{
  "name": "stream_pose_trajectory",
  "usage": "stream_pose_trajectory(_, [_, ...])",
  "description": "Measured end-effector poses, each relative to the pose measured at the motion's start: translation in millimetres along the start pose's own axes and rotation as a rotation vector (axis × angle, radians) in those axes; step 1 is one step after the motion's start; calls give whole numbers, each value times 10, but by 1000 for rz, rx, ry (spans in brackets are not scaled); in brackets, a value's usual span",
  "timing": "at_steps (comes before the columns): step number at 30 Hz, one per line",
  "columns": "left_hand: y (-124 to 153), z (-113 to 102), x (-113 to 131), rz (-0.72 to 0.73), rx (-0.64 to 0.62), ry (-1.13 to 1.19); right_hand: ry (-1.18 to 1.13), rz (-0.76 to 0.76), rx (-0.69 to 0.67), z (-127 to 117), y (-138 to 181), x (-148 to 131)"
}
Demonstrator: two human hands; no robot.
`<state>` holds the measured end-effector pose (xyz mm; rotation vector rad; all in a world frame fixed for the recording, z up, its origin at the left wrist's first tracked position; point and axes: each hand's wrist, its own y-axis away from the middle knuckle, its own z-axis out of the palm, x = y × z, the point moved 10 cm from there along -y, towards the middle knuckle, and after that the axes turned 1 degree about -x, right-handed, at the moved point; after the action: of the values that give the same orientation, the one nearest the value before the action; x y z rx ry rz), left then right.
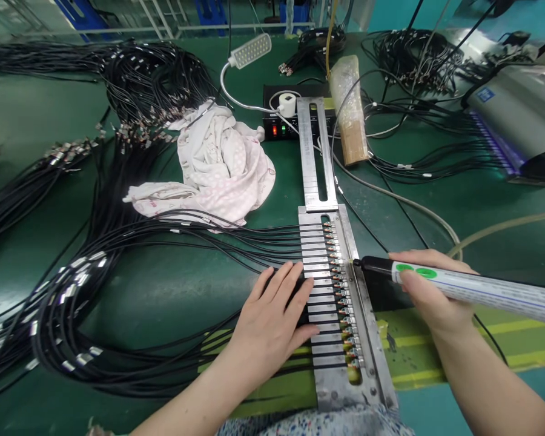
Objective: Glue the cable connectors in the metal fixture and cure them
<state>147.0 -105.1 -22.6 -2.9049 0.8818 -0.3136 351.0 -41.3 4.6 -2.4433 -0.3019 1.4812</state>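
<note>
A metal fixture (329, 387) lies in front of me with several black cables (236, 236) clamped across it, their connector ends (340, 284) in a row. My left hand (272, 318) lies flat, fingers stretched out, on the cables just left of the fixture. My right hand (429, 290) is closed round a white pen-shaped tool (481, 290) with green buttons. Its black tip (358, 263) points at the connector row.
Bundles of black cables (72, 303) cover the green table on the left. A pale cloth (218, 163) lies behind them. A black control box (281, 121), a small lamp (249, 51), a wrapped roll (349, 109) and a grey machine (522, 115) stand further back.
</note>
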Motion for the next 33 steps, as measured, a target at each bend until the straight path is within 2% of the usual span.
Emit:
stream_pose_trajectory(5, [19,9,99,76,5,52,39,-46,-39,86,-30,-132])
stream_pose_trajectory(33, [22,14,97,81,-6,72,43,-45,-85,151,-29,-132])
